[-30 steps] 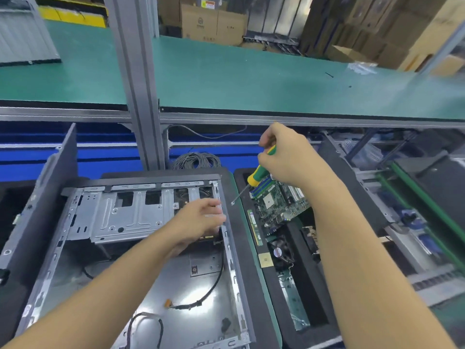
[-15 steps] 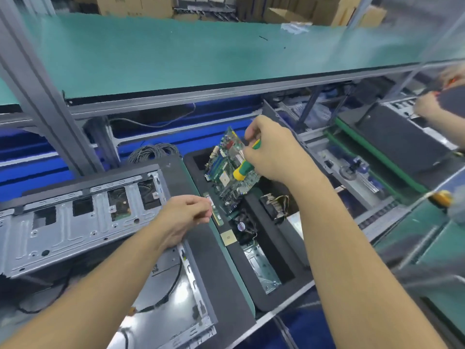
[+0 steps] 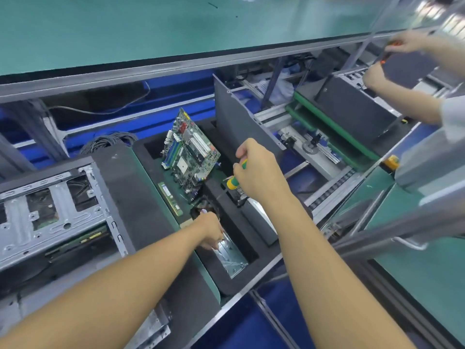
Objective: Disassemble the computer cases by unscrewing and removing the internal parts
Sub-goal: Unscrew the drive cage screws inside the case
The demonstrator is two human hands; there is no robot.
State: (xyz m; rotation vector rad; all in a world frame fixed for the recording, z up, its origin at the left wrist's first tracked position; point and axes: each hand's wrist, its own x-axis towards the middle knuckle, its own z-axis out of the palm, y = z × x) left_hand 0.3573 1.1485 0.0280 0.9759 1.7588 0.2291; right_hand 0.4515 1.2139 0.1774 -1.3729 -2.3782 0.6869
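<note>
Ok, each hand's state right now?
Left hand: cannot be told, blurred, down over the silver metal plate.
Right hand: holding the green-and-yellow-handled screwdriver.

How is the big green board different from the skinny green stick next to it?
The motherboard is wide and crowded with slots and chips; the memory stick is narrow and plainer. The motherboard leans up tilted, while the memory stick lies flat. Both are green circuit boards.

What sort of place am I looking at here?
Most likely a factory line for taking computers apart: a long green belt runs past, an opened computer case lies beside a foam tray holding a motherboard, and the right hand grips a screwdriver.
</note>
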